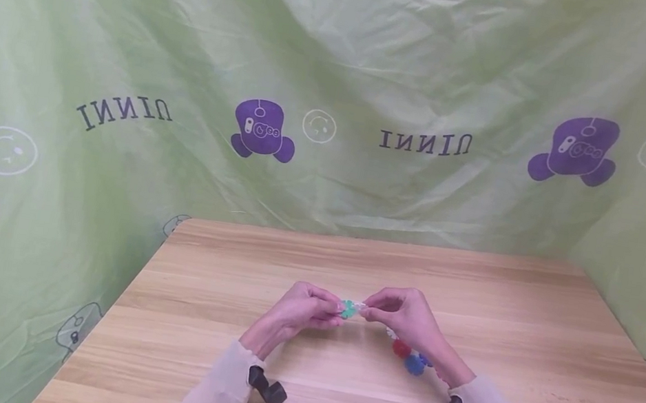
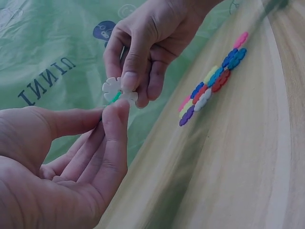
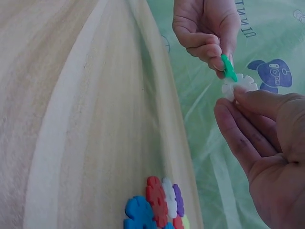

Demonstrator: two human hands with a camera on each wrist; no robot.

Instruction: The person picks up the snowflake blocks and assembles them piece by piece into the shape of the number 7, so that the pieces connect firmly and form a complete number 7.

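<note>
My left hand [image 1: 302, 308] pinches a green flower-shaped plastic disc [image 3: 228, 69] between thumb and fingertips. In my right hand [image 1: 411, 318], thumb and fingers pinch a white notched disc [image 2: 112, 88] of the same flower shape. The two discs meet at their notched edges, the green one standing crosswise to the white one in the right wrist view. Both hands are raised over the table, close together near its middle. From the left wrist view, fingertips hide most of the green disc.
On the wooden table [image 1: 228, 250], several coloured flower discs lie grouped beneath the right forearm, including a red disc [image 1: 400, 348] and a blue disc [image 1: 414, 363]. A green printed curtain [image 1: 332, 182] hangs behind the table and along its sides.
</note>
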